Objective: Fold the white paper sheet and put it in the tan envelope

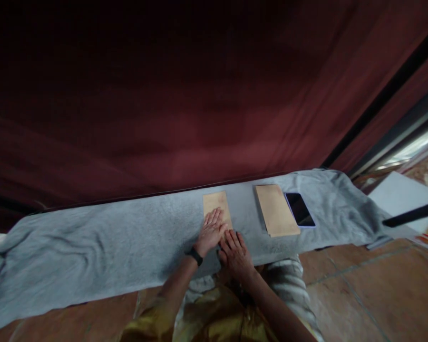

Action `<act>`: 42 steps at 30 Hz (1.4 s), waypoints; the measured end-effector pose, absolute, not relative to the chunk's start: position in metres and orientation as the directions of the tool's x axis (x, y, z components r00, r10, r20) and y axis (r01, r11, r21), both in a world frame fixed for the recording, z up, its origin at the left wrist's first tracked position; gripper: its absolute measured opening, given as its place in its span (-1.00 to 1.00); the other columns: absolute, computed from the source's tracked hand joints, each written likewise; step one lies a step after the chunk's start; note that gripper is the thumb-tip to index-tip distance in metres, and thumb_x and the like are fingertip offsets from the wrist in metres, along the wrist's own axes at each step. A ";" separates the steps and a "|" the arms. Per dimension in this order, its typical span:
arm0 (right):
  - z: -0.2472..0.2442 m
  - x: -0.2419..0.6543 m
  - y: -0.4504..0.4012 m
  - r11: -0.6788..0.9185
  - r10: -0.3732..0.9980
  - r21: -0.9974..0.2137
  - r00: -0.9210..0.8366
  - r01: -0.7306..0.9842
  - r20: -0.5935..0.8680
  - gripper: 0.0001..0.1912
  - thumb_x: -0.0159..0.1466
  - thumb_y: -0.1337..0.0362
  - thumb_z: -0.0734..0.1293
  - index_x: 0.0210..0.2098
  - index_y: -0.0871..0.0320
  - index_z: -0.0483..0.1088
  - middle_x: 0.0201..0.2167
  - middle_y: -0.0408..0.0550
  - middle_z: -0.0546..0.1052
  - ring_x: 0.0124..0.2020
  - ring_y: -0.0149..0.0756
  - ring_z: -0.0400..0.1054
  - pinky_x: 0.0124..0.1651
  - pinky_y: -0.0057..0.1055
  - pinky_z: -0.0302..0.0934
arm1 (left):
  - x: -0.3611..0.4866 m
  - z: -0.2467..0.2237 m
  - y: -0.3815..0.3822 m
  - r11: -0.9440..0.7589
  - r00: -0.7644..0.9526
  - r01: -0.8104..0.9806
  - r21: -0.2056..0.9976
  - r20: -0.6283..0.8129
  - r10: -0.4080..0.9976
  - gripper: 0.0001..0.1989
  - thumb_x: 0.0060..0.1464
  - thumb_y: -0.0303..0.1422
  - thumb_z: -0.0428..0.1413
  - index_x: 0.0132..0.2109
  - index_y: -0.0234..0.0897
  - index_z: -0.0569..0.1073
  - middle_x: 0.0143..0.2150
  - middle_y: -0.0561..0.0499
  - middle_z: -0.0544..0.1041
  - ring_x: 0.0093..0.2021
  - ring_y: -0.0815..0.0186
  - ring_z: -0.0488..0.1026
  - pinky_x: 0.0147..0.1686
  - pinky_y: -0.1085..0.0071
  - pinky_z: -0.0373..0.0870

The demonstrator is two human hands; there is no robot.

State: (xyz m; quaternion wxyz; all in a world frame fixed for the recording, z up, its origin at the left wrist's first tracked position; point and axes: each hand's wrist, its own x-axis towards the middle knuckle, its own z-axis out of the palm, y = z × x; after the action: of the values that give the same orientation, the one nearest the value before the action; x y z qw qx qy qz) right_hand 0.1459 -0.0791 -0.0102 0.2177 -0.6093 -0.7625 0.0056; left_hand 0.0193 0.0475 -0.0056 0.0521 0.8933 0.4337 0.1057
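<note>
A brown paper piece (217,199), perhaps an envelope or a folded sheet, lies on the grey cloth. My left hand (211,232) rests flat on its middle, fingers stretched out toward the far side; a dark band circles that wrist. Close beside it, my right hand (236,254) lies with extended fingers over the paper's near right corner, its thumb pointing down over the near edge. That near end of the paper is hidden under both hands. To the right is a stack of similar brown paper pieces (277,210), which neither hand touches.
A phone (300,209) in a purple case lies against the stack's right side. The long narrow surface is covered by a wrinkled grey cloth (128,237). Behind it rises a dark red fabric wall (199,118). A black bar (413,213) juts in at right, before a white panel (399,192).
</note>
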 end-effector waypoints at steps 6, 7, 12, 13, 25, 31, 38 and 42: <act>-0.010 0.143 -0.079 0.248 0.926 -0.289 -0.139 0.925 0.351 -0.47 0.42 0.13 0.23 0.35 0.03 0.24 0.37 0.06 0.27 0.37 -0.05 0.15 0.41 -0.02 -0.05 | -0.014 -0.014 -0.018 -0.431 0.361 0.881 0.194 0.314 0.878 -0.39 0.38 -0.19 -0.19 0.44 -0.42 0.07 0.42 -0.34 0.21 0.44 0.00 0.11 0.32 -0.05 0.18; -0.010 0.143 -0.080 0.242 0.925 -0.289 -0.131 0.926 0.356 -0.46 0.42 0.13 0.23 0.36 0.04 0.23 0.38 0.06 0.26 0.37 -0.06 0.14 0.42 -0.03 -0.06 | -0.016 -0.014 -0.024 -0.399 0.313 0.891 0.216 0.344 0.885 -0.40 0.37 -0.19 -0.17 0.43 -0.40 0.09 0.39 -0.34 0.25 0.41 -0.02 0.16 0.29 -0.05 0.22; -0.014 0.137 -0.081 0.192 0.920 -0.291 -0.068 0.937 0.386 -0.39 0.41 0.16 0.22 0.41 0.10 0.11 0.40 0.11 0.21 0.39 -0.06 0.12 0.41 0.00 -0.05 | -0.013 -0.010 -0.033 -0.348 0.165 0.847 0.403 0.422 0.891 -0.43 0.30 -0.30 -0.04 0.40 -0.28 0.14 0.20 -0.29 0.46 0.17 -0.03 0.42 0.09 -0.04 0.41; -0.015 0.136 -0.081 0.184 0.919 -0.293 -0.059 0.938 0.390 -0.39 0.41 0.16 0.22 0.41 0.11 0.10 0.40 0.11 0.21 0.39 -0.06 0.12 0.41 0.00 -0.05 | -0.012 -0.009 -0.032 -0.344 0.144 0.826 0.446 0.423 0.895 -0.42 0.26 -0.34 -0.01 0.39 -0.26 0.16 0.16 -0.28 0.48 0.13 -0.03 0.44 0.07 -0.04 0.42; 0.005 0.125 -0.068 0.059 0.933 -0.368 0.080 0.928 0.351 -0.46 0.38 0.22 0.22 0.31 0.23 0.27 0.27 0.24 0.38 0.24 0.04 0.31 0.26 -0.02 0.17 | 0.005 0.020 -0.016 -0.125 0.054 0.341 0.932 0.114 0.992 -0.44 0.13 -0.36 0.08 0.27 -0.31 0.28 -0.34 0.03 0.56 -0.35 0.26 0.54 -0.29 0.29 0.54; 0.029 0.146 -0.048 0.071 0.956 -0.920 0.238 0.386 0.174 -0.50 0.46 0.08 0.03 0.06 0.16 0.48 -0.06 0.17 0.59 -0.14 -0.14 0.52 -0.09 -0.27 0.38 | 0.037 0.059 -0.030 -0.256 0.138 0.327 0.910 0.222 0.965 -0.38 0.21 -0.13 0.12 0.34 -0.18 0.22 0.19 -0.16 0.45 0.21 0.14 0.41 0.11 0.21 0.44; 0.032 0.142 -0.056 -0.205 0.922 -0.919 0.250 -0.337 -0.297 -0.30 0.18 -0.39 0.20 -0.35 0.17 0.48 -0.57 -0.07 0.52 -0.50 -0.25 0.43 -0.37 -0.37 0.31 | 0.044 0.032 -0.030 0.244 0.050 -0.051 0.968 -0.242 0.969 -0.11 0.03 -0.17 0.24 0.41 -0.34 0.08 -0.29 -0.02 0.58 -0.38 0.26 0.54 -0.36 0.35 0.50; 0.025 0.145 -0.060 -0.372 0.885 -0.876 0.168 -0.308 -0.434 -0.40 0.17 -0.33 0.24 -0.36 0.14 0.41 -0.56 -0.11 0.50 -0.55 -0.33 0.39 -0.43 -0.39 0.27 | 0.035 0.025 -0.026 0.265 0.090 0.015 0.964 -0.265 0.960 -0.12 0.01 -0.28 0.21 0.42 -0.35 0.06 -0.44 0.14 0.50 -0.58 0.40 0.37 -0.53 0.48 0.36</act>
State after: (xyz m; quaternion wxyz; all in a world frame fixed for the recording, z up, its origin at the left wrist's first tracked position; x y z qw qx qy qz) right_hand 0.1449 -0.0602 0.0248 0.5016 -0.5765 -0.2502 0.5945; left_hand 0.0351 -0.0261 0.0249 0.5841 0.4517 0.5397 0.4044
